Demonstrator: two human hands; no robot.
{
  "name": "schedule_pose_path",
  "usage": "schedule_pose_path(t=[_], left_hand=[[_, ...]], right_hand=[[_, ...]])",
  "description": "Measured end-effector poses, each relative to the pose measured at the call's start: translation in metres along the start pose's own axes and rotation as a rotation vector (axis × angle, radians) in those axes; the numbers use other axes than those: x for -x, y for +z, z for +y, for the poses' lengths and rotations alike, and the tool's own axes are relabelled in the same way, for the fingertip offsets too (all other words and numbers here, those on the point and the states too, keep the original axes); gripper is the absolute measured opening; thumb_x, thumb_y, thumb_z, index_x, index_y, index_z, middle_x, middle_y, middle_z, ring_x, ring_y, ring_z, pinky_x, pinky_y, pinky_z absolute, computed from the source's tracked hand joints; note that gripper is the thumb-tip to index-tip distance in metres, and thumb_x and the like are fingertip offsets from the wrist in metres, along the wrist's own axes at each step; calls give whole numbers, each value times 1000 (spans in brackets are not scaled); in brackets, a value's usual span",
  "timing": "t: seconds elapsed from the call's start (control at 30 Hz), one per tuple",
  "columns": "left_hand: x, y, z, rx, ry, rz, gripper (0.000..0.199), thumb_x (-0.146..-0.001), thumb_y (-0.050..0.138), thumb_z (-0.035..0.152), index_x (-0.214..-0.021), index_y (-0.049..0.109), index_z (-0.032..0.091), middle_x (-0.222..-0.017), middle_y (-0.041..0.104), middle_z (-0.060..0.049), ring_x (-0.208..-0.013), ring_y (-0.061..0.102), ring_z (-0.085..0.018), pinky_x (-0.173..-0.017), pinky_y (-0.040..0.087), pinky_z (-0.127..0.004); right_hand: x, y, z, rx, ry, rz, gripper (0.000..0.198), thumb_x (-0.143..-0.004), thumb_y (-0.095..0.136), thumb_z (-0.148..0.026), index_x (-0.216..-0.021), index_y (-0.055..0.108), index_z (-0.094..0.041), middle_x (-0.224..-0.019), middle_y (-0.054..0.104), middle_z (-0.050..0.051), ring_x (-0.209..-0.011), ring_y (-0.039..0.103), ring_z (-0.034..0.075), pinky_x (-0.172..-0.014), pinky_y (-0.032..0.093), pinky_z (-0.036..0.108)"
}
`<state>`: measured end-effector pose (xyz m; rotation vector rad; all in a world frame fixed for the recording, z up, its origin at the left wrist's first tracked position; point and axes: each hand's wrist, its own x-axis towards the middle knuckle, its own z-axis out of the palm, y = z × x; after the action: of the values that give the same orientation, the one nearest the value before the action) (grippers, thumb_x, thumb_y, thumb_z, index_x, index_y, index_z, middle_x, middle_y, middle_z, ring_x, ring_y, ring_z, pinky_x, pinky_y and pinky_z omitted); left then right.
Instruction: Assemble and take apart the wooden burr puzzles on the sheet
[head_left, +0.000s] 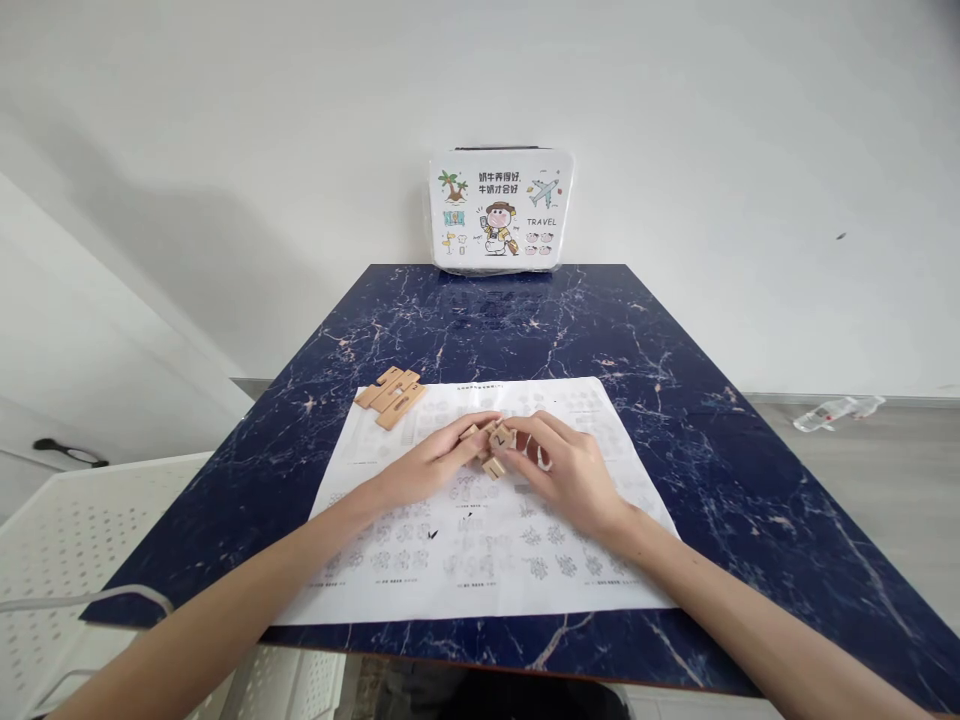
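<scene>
Close together over the middle of a printed instruction sheet (390, 590), my two hands grip one cluster of interlocking wooden puzzle pieces (493, 467). A number 2 shows on the piece facing me. From the left, my left hand (439, 458) wraps its fingers round the cluster, with its far side hidden. On the other side, my right hand (574, 470) pinches the cluster between thumb and fingers. Up at the sheet's top left corner lie several flat notched wooden pieces (394, 398), apart from both hands.
A dark blue marbled table (517, 340) carries the sheet. Against the wall at its far edge stands a white case (499, 210) with cartoon prints. A white perforated rack (67, 530) is at the left. On the floor at the right lies a clear plastic item (836, 412).
</scene>
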<state>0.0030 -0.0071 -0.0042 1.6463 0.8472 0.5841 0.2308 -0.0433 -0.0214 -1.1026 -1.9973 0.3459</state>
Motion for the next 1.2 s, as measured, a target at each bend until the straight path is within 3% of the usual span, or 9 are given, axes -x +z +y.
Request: schedule_pose_path(t=[0.13,0.27,0.4,0.5,0.63,0.77,0.9,1.03,1.2], left_hand=[[-3,0,0,10,15,34,49,-108,48,55,-144,57,23,-109,72,-7,-90,67,-19,-85,54,-36],[-6,-5,2,67,28,165,44,-107,51,55,-128,64,18,-109,73,-9,-86,65,-19,-77,51,-34],[-6,-11,2,46,45,243,48,-110,43,56,-113,71,18,-107,72,-9,-73,55,-15,-69,46,-32],[-5,-11,1,55,43,216,46,-110,44,55,-124,69,19,-113,73,-9,-81,61,-18,-75,50,-34],[-2,-5,3,3,21,121,46,-109,49,52,-143,60,23,-132,71,-10,-117,66,-26,-102,52,-41],[1,2,10,-133,56,69,43,-108,50,50,-142,59,25,-144,65,-10,-135,58,-29,-115,44,-43],[2,4,14,-151,66,74,38,-110,45,50,-131,61,23,-125,70,-9,-113,66,-26,-100,51,-39],[0,1,12,-188,114,70,35,-110,45,50,-115,63,21,-97,66,-4,-91,62,-21,-89,49,-36],[2,3,13,-148,134,-1,32,-109,46,48,-117,62,21,-104,65,-6,-95,61,-22,-89,49,-36]], right_hand=[[-1,-2,2,83,-63,51,23,-107,57,-39,-117,69,-22,-97,68,7,-74,64,19,-63,50,33],[-3,-1,6,108,15,131,19,-107,57,-38,-103,64,-21,-101,63,10,-77,61,20,-64,49,35],[-2,3,15,168,68,87,25,-105,60,-39,-88,56,-22,-93,60,7,-75,56,21,-66,48,37],[-1,5,19,195,80,73,25,-104,63,-42,-91,56,-22,-94,62,8,-84,59,25,-72,49,41],[-3,4,12,25,64,99,22,-106,59,-43,-114,59,-23,-115,64,13,-105,61,30,-86,53,46],[-5,1,3,-86,5,36,11,-107,57,-34,-110,62,-24,-106,68,10,-101,60,27,-88,52,45],[-4,0,-1,-64,-38,72,6,-104,60,-28,-101,62,-24,-95,68,8,-92,59,26,-81,50,42],[-3,0,-7,-90,-28,98,12,-103,58,-26,-91,57,-25,-88,65,5,-86,58,24,-77,48,40],[0,3,-10,-135,113,78,21,-101,66,-40,-99,53,-24,-93,64,6,-85,60,23,-77,50,40]])
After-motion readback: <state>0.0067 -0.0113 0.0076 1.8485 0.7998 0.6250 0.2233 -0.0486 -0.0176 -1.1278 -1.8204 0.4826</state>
